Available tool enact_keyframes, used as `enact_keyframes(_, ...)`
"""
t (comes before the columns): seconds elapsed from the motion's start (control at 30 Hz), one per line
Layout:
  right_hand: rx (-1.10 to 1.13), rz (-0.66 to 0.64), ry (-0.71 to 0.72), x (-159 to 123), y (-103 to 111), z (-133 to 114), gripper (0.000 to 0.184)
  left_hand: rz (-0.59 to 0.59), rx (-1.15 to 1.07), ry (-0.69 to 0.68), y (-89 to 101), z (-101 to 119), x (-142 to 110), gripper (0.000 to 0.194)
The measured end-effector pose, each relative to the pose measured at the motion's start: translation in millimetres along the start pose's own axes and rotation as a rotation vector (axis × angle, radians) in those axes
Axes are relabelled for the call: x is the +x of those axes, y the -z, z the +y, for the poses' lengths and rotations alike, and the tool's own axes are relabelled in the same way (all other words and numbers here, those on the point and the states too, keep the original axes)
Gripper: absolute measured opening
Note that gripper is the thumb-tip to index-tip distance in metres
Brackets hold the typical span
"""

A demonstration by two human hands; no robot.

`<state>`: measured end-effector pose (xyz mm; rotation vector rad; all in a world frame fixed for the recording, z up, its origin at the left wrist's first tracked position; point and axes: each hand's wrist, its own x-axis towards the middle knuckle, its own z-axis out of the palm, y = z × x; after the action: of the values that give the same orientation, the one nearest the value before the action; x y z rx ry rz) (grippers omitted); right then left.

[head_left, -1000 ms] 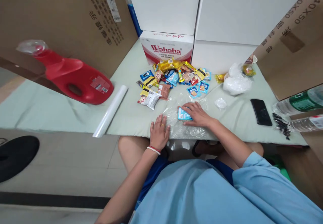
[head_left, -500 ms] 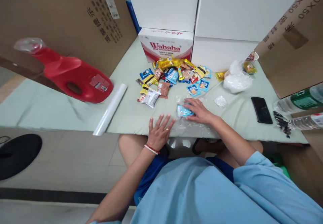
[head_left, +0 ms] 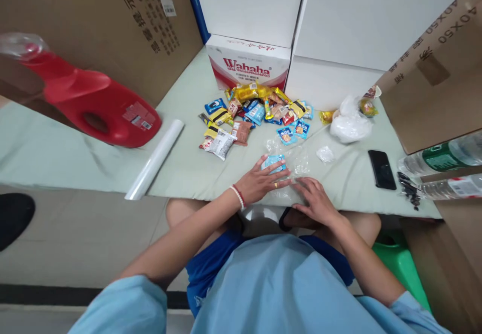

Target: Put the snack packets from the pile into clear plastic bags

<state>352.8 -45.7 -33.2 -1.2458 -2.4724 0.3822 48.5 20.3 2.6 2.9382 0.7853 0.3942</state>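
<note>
My left hand (head_left: 263, 179) lies flat, fingers spread, over the lower part of a light blue snack packet (head_left: 273, 162). That packet rests on a crumpled clear plastic sheet or bag (head_left: 299, 162), whose exact form I cannot tell. At the plastic's near right edge is my right hand (head_left: 315, 199), fingers bent a little and thumb apart; its fingertips seem to touch the plastic. Just beyond, two blue snack packets (head_left: 286, 135) lie beside a heap of mixed wrapped snacks (head_left: 241, 110). A silver-white packet (head_left: 221, 145) sits at the heap's near left.
To the left are a red jug (head_left: 101, 108) and a white roll (head_left: 155, 160). A Wahaba-style printed carton (head_left: 246, 63) backs the snacks. On the right are a white plastic bag (head_left: 350, 120), a crumpled clear wrapper (head_left: 325, 154), a phone (head_left: 382, 169) and plastic bottles (head_left: 444, 157).
My left hand has moved right, from the bare cloth onto the light blue packet. My right hand has left that packet and shifted right and nearer to me, to the plastic's edge.
</note>
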Motion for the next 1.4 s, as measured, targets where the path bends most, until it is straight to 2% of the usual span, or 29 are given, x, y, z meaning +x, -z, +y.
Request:
enact_keyframes(0.07,0.007,0.003,-0.004,1.9,-5.3,1.0,0.034,-0.075,0.0,-0.087,5.8,-7.2,9.8,0.067)
enact_keyframes(0.13,0.058,0.04,-0.007,3.6,-6.1,4.1,0.021,-0.114,0.016,-0.07,10.4,-15.9,7.8,0.059)
enact_keyframes(0.27,0.203,0.16,0.006,11.4,6.5,11.9,0.016,-0.116,0.039,0.113,15.9,-28.0,-17.0,0.048)
enact_keyframes(0.37,0.276,0.172,0.028,29.7,24.0,18.4,0.013,-0.083,0.013,0.308,12.9,-30.5,-35.5,0.043)
enact_keyframes(0.47,0.376,0.065,0.037,58.0,40.7,26.3,0.016,-0.072,0.022,0.468,3.9,-30.7,-46.6,0.045)
enact_keyframes(0.53,0.438,-0.018,0.008,78.1,48.7,32.5,0.021,-0.051,0.011,0.555,-3.4,-31.2,-50.9,0.039)
enact_keyframes(0.63,0.509,-0.105,-0.124,104.0,54.7,41.6,0.031,0.039,-0.092,0.677,-13.0,-33.6,-55.2,0.026)
enact_keyframes(0.77,0.622,-0.221,-0.299,127.9,52.7,49.9,0.047,0.152,-0.247,0.83,-22.8,-37.6,-58.2,0.03)
enact_keyframes(0.83,0.584,-0.271,-0.394,136.1,47.8,52.5,0.05,0.198,-0.283,0.891,-27.1,-38.0,-57.6,0.034)
enact_keyframes(0.97,0.356,-0.32,-0.534,146.7,36.5,58.2,0.049,0.256,-0.241,1.046,-36.3,-34.8,-51.6,0.042)
enact_keyframes(1.07,0.186,-0.294,-0.555,153.2,35.5,62.1,0.042,0.26,-0.152,1.167,-42.7,-31.3,-45.0,0.037)
enact_keyframes(1.13,0.069,-0.24,-0.564,160.9,40.0,62.7,0.031,0.282,-0.118,1.201,-45.7,-29.5,-41.5,0.031)
enact_keyframes(1.2,-0.029,-0.152,-0.504,174.2,45.1,60.8,0.023,0.315,-0.11,1.206,-47.4,-28.5,-39.6,0.025)
enact_keyframes(1.27,-0.083,-0.093,-0.294,194.0,45.7,56.2,0.039,0.335,-0.114,1.206,-48.1,-28.1,-39.1,0.016)
enact_keyframes(1.33,-0.077,-0.129,-0.037,218.7,39.1,49.1,0.062,0.335,-0.128,1.212,-48.6,-28.0,-38.6,0.018)
enact_keyframes(1.4,-0.051,-0.239,0.077,245.1,27.0,39.4,0.076,0.327,-0.139,1.227,-49.1,-28.0,-36.6,0.034)
